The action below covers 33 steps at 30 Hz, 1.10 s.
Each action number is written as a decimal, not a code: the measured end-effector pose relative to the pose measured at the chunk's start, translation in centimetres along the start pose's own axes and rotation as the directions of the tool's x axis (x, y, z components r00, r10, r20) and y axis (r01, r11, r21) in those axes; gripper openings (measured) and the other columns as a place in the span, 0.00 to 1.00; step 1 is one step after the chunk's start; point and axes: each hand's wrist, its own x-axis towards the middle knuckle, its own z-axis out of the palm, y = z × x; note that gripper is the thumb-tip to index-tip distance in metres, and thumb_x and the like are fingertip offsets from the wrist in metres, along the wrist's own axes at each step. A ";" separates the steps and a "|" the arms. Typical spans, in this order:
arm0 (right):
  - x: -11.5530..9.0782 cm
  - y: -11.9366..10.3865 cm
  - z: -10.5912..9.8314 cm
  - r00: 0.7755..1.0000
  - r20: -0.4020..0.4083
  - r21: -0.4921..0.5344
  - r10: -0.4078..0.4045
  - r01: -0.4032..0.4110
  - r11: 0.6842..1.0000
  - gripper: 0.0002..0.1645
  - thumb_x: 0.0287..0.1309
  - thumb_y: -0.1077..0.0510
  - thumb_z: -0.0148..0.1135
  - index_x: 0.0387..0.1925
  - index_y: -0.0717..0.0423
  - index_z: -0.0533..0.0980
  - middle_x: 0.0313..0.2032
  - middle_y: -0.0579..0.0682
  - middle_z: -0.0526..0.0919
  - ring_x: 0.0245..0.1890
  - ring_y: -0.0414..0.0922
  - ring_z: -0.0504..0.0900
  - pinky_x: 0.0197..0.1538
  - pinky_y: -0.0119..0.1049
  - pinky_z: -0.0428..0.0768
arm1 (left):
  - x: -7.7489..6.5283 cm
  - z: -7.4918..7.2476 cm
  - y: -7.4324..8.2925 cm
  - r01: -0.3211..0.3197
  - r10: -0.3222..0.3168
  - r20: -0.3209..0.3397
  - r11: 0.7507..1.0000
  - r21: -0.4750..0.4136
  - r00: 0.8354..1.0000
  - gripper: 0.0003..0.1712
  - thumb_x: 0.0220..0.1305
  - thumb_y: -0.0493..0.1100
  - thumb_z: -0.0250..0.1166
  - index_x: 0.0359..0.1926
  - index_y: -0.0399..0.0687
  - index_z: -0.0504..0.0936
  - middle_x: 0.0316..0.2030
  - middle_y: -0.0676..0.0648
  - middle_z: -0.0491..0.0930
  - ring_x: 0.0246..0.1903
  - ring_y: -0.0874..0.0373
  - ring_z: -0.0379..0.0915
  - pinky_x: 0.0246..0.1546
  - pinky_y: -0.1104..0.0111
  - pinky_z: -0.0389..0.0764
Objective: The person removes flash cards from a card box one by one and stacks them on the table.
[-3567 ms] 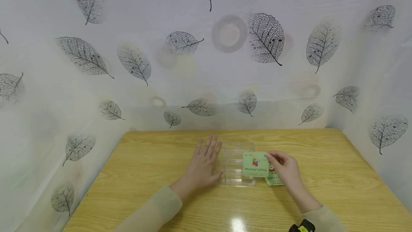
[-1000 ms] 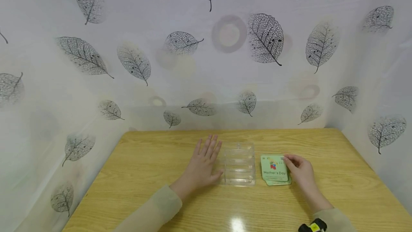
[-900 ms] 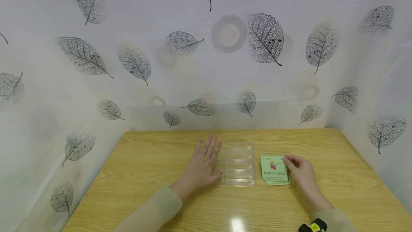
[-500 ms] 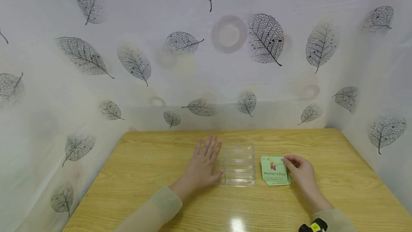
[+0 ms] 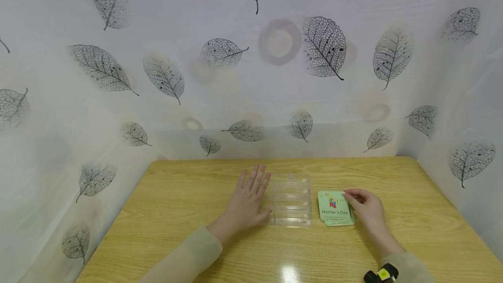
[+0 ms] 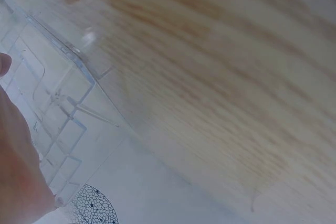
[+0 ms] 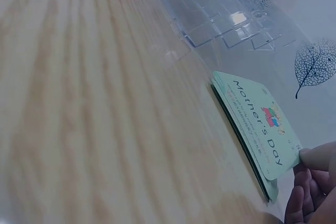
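Observation:
A clear plastic rack (image 5: 292,200) with several stepped slots lies on the wooden table. My left hand (image 5: 247,202) is spread flat at the rack's left side, fingers straight, thumb at its edge. In the left wrist view the stepped clear plastic rack (image 6: 63,114) shows beside part of that hand (image 6: 18,166). To the rack's right is a small stack of green cards; the top card (image 5: 334,206) reads "Mother's Day". My right hand (image 5: 367,208) pinches that card's upper right corner between thumb and fingers. The right wrist view shows the same pinch on the card (image 7: 257,121).
The wooden table (image 5: 188,187) reaches back to a pale curtain (image 5: 251,91) printed with dark leaves, which also hangs at both sides. A black band with a yellow patch (image 5: 382,273) sits on the right wrist.
Since the earliest frame, my right hand has brought the Mother's Day card rightward from over the rack onto the card beneath. Over the last second it barely shifts. My left hand stays put.

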 end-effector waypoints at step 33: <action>0.9 0.8 -0.1 1.000 -0.020 -0.013 0.014 -0.014 1.000 0.20 0.72 0.58 0.66 0.56 0.70 0.84 0.49 0.61 0.90 0.32 0.26 0.75 0.34 0.22 0.77 | -0.1 0.2 0.1 -0.003 0.003 -0.003 0.999 0.032 1.000 0.59 0.72 0.77 0.48 0.86 0.43 0.44 0.86 0.37 0.41 0.86 0.41 0.42 0.84 0.44 0.53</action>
